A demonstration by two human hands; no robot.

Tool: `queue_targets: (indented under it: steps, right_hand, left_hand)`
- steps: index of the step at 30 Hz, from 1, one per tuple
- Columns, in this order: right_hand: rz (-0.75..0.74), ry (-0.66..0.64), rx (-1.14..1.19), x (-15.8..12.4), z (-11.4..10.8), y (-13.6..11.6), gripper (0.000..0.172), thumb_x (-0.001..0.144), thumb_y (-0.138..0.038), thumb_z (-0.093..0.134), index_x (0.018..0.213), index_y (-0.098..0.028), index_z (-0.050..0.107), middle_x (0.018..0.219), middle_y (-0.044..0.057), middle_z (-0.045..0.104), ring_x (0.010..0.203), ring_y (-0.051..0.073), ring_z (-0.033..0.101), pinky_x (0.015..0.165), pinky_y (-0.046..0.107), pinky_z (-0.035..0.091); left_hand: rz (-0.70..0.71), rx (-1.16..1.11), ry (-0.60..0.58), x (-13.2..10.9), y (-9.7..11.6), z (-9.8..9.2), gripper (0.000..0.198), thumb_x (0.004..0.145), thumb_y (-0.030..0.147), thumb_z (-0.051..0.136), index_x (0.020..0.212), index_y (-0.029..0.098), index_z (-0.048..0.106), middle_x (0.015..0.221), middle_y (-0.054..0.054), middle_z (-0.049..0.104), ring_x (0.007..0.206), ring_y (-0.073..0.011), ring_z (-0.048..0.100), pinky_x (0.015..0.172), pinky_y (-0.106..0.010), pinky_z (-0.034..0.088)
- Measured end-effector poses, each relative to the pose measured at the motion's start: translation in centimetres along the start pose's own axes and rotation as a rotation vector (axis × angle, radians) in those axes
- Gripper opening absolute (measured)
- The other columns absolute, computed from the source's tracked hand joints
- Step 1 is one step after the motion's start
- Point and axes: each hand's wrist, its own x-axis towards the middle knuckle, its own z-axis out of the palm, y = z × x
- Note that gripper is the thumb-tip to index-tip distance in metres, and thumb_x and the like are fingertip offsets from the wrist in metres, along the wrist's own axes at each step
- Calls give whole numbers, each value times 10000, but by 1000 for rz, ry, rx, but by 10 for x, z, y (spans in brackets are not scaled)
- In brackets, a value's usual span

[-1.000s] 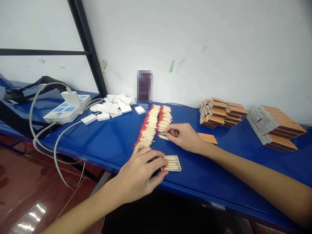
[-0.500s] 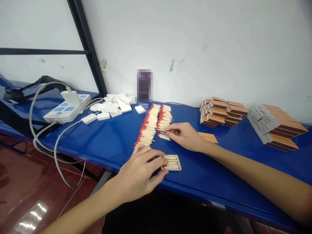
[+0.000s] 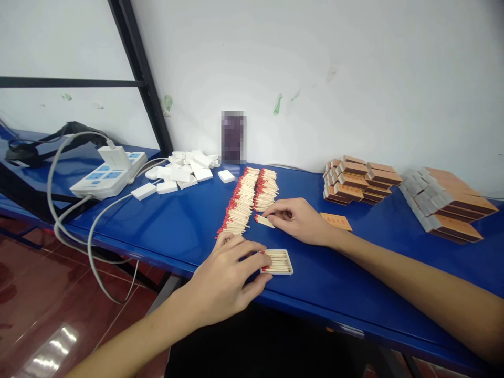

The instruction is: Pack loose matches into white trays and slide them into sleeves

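Note:
Near the table's front edge lies a white matchbox tray [image 3: 286, 262] with red-headed matches in it. My left hand [image 3: 232, 275] grips the tray's left end, its fingers over the match heads. Farther back, my right hand [image 3: 297, 220] is pinched at a few loose matches [image 3: 264, 221]; whether any are between the fingertips is too small to tell. Two long rows of matches, a left row [image 3: 239, 205] and a shorter right row [image 3: 266, 190], lie beyond my hands with their red heads to the left.
White trays [image 3: 187, 170] are heaped at the back left beside a power strip [image 3: 108, 176] with cables. Matchbox sleeves [image 3: 356, 181] and filled-looking boxes [image 3: 449, 205] are stacked at the right. An orange card [image 3: 336, 221] lies behind my right forearm.
The loose matches by my right fingertips are closer together and their bundle looks narrower. My left hand and the tray have stayed in place.

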Motion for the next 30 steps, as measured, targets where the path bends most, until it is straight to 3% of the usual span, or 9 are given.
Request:
queue_targets:
  steps: [9, 19, 30]
  right_hand:
    - [-9, -8, -34, -1, 0, -1, 208, 862, -307, 580, 910, -181, 738, 570, -49, 468, 527, 102, 399, 544, 248, 321]
    - [-40, 30, -105, -1, 3, -4, 248, 838, -394, 647, 912, -175, 737, 559, -60, 453, 502, 88, 390, 541, 244, 316]
    - [-41, -14, -76, 0, 0, -3, 241, 862, -400, 625, 895, -200, 754, 558, -56, 422, 512, 93, 382, 534, 241, 305]
  left_hand:
    - [4, -3, -1, -1, 0, 0, 93, 964, 230, 552, 1016, 195, 621, 1104, -46, 678, 946, -187, 619, 917, -378, 373]
    - [2, -2, -1, 0, 0, 0, 98, 970, 234, 549, 1008, 188, 626, 1092, -54, 687, 937, -187, 615, 921, -380, 374]
    - [-4, 9, -2, 0, 1, -1, 107, 964, 247, 553, 992, 193, 642, 1089, -52, 692, 942, -188, 629, 911, -380, 400]
